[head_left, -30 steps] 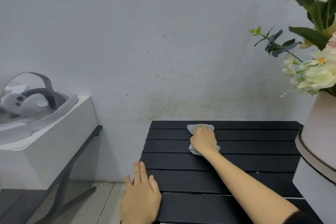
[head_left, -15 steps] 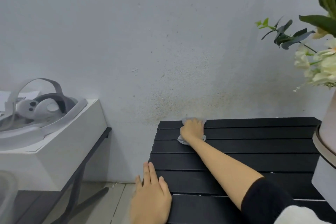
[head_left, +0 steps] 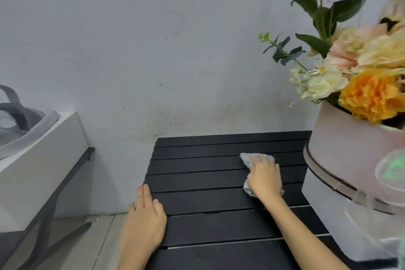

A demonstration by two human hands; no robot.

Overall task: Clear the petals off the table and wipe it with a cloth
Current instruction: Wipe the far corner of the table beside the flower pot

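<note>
A black slatted table (head_left: 197, 182) stands against a grey wall. My right hand (head_left: 265, 178) presses a pale grey cloth (head_left: 247, 159) flat on the slats toward the table's right side, close to the flower box. Most of the cloth is hidden under the hand; its edges show above and below the fingers. My left hand (head_left: 143, 221) rests flat with fingers together on the table's front left corner and holds nothing. I see no petals on the slats.
A round pink flower box (head_left: 341, 151) with cream, orange and pink flowers (head_left: 370, 94) stands on a white base at the table's right. To the left a white box (head_left: 37, 160) holding a grey headset sits on a dark frame. Pale floor lies between.
My right hand has slid the cloth from the far left corner of the table rightward and nearer, up to the flower box. The view has swung right; my left hand stays put.
</note>
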